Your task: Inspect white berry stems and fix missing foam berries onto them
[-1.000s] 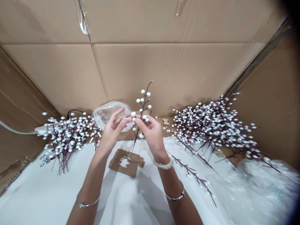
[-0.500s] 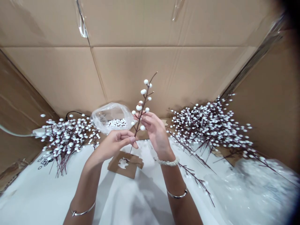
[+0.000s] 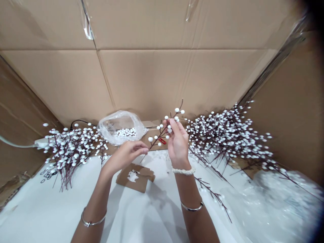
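Observation:
My right hand [image 3: 178,143] pinches an artificial berry stem [image 3: 162,133] between thumb and fingers, high on the stem. The thin dark branch slants from upper right to lower left and carries several round white berries. A small red piece [image 3: 162,140] sits on the stem, just left of my right palm. My left hand [image 3: 124,157] is close to the stem's lower part, fingers loosely curved, holding nothing. I cannot tell whether its fingertips touch the stem.
A transparent plastic bag [image 3: 121,128] of loose white berries lies behind my left hand. Heaps of berry stems lie left [image 3: 71,148] and right [image 3: 227,135]. A cardboard piece [image 3: 135,178] rests on the white sheet [image 3: 141,216]. Cardboard walls surround the area.
The stem has tipped from nearly upright to a slant toward the left. My right hand has moved right and turned, and a red piece now shows on the stem. My left hand is off the stem.

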Demonstrator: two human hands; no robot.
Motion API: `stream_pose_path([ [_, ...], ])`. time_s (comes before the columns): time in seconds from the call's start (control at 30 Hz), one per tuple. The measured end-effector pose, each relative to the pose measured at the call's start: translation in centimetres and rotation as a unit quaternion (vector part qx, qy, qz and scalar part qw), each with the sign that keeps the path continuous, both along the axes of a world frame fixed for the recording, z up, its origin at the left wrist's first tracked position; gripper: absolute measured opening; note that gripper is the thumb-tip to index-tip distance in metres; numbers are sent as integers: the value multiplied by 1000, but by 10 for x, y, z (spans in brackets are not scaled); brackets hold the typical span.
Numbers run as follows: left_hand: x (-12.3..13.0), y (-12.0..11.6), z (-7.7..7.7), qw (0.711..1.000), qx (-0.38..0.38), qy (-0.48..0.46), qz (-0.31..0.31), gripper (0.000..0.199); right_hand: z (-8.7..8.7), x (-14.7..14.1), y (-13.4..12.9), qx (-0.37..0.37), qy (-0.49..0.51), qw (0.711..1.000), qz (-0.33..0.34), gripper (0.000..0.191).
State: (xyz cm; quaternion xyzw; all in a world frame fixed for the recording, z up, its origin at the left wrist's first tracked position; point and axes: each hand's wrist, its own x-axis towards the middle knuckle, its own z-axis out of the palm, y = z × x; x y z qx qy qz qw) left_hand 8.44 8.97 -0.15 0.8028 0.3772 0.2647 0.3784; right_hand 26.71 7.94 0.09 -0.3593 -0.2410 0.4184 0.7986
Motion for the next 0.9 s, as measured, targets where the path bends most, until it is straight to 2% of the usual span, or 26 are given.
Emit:
stream_pose_path([
  [0.03, -6, 8, -2, 999, 22, 8, 23, 28, 0, 1, 0, 3, 6, 1000, -3, 25],
  [0.1, -20, 29, -9, 987, 84, 57, 124, 38, 2, 2, 0, 11, 10, 1000, -5, 24],
  [0.17, -31, 57, -20, 949, 118, 181, 230, 41, 3, 3, -1, 13, 0, 1000, -2, 23],
  [0.2, -34, 71, -26, 936, 118, 218, 249, 39, 4, 2, -2, 13, -7, 1000, 2, 23],
  [0.3, -29, 109, -46, 918, 110, 290, 247, 33, 3, 0, -4, 15, -24, 999, 30, 24],
  [0.4, -16, 136, -64, 903, 92, 354, 226, 26, 2, -2, -6, 11, -44, 997, 59, 22],
  [0.6, -6, 160, -89, 882, 78, 408, 221, 33, 2, -3, -8, 9, -56, 996, 74, 21],
  [0.77, -9, 167, -95, 897, 79, 367, 233, 33, 3, -4, -9, 10, -63, 995, 83, 20],
  [0.9, -14, 166, -86, 925, 87, 277, 244, 26, 4, -5, -9, 12, -62, 993, 97, 21],
])
